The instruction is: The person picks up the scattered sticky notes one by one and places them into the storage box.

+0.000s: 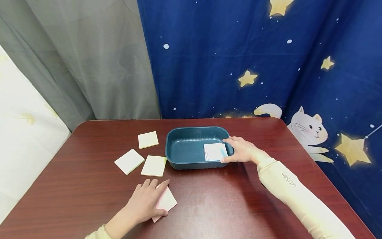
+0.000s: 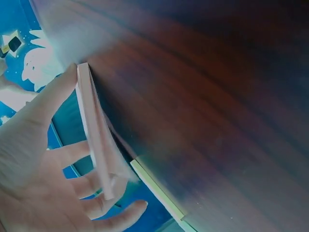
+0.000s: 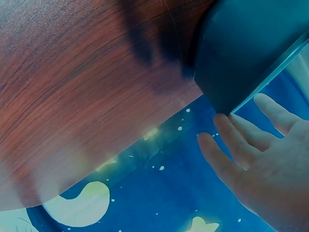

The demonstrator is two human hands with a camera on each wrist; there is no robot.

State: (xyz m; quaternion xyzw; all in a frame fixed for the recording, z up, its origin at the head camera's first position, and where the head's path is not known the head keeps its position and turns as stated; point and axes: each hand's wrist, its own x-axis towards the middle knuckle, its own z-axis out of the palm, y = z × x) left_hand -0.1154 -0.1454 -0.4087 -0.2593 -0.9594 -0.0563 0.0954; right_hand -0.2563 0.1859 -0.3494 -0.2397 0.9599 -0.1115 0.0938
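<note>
A pad of pink sticky notes (image 1: 167,200) lies at the front of the table, and my left hand (image 1: 146,200) grips it between thumb and fingers. The left wrist view shows the pink pad (image 2: 94,125) edge-on between thumb and fingertips. My right hand (image 1: 243,151) is at the right end of a dark teal plastic bin (image 1: 186,162), its fingers spread and extended at the rim. Seen from the right wrist, the fingertips (image 3: 222,121) meet the bin's corner (image 3: 227,92). Inside the bin, beside my right thumb, are white note pads (image 1: 213,152) with a bluish patch.
Left of the bin lie a pale yellow pad (image 1: 148,139), a white pad (image 1: 129,161) and another pale yellowish pad (image 1: 153,165) close against the bin. The reddish-brown table (image 1: 89,186) ends at the back before grey and blue star-patterned curtains (image 1: 238,49).
</note>
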